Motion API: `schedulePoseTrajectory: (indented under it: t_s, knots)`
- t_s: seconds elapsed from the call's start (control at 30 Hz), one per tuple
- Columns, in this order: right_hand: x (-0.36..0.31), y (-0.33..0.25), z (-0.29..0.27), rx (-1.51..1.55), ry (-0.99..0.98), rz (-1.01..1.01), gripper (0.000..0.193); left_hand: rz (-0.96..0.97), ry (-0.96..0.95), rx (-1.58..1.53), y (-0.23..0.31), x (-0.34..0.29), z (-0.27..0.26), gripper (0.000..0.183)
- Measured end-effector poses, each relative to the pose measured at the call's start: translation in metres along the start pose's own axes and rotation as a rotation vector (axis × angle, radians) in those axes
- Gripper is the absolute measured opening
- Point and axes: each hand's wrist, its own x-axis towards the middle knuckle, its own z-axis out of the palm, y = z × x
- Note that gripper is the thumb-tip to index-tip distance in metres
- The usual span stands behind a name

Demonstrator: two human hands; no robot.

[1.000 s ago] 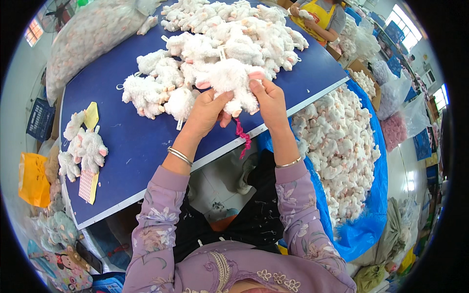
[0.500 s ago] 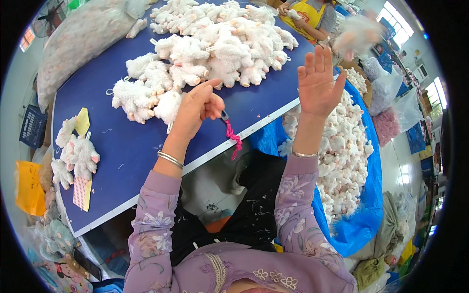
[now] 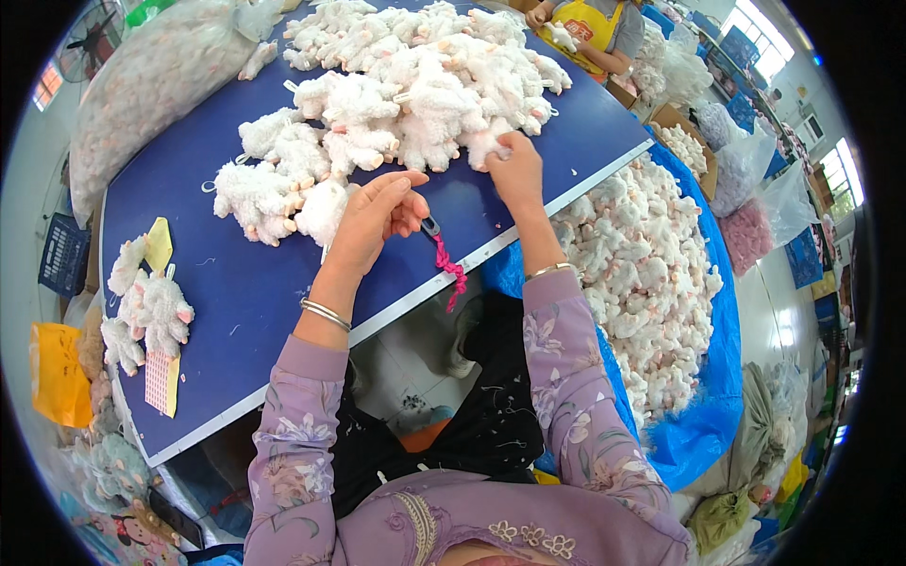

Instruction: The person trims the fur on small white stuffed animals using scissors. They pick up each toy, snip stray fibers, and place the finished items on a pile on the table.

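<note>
A heap of white fluffy plush toys with pale pink feet and white loops lies across the blue table. At the heap's near right edge, my right hand pinches one white plush toy. My left hand is curled just in front of the heap, near another white plush toy. From its fingers sticks the dark grey end of a small tool, with a twisted pink cord hanging off it. The tool's other end is hidden in the palm.
A blue-lined container of white plush toys stands right of the table. Several toys lie at the left with yellow papers. A full clear bag leans at the far left. Across the table, a person in a yellow apron holds a white toy.
My right hand, raised and open before, has come down left to the heap and taken hold of a toy. The white blur in the air at upper right is gone. My left hand barely moved.
</note>
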Motion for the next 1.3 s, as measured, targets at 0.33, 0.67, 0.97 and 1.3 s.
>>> schedulePoseTrajectory:
  t_s: [0.33, 0.67, 0.97, 1.3]
  knots:
    - [-0.055, -0.100, -0.034, 0.300, -0.064, -0.605, 0.017, -0.134, 0.112, -0.048, -0.002, 0.001, 0.015, 0.045]
    - [-0.079, -0.113, -0.019, 0.569, 0.001, -0.511, 0.021, 0.079, 0.245, -0.406, 0.003, 0.005, 0.007, 0.043]
    - [-0.098, -0.131, -0.002, 0.337, -0.162, -0.412, 0.027, 0.148, 0.343, -0.384, -0.009, 0.008, 0.005, 0.044]
    - [-0.102, -0.123, 0.003, 0.370, -0.126, -0.458, 0.018, 0.206, 0.386, -0.314, -0.012, 0.007, 0.010, 0.039]
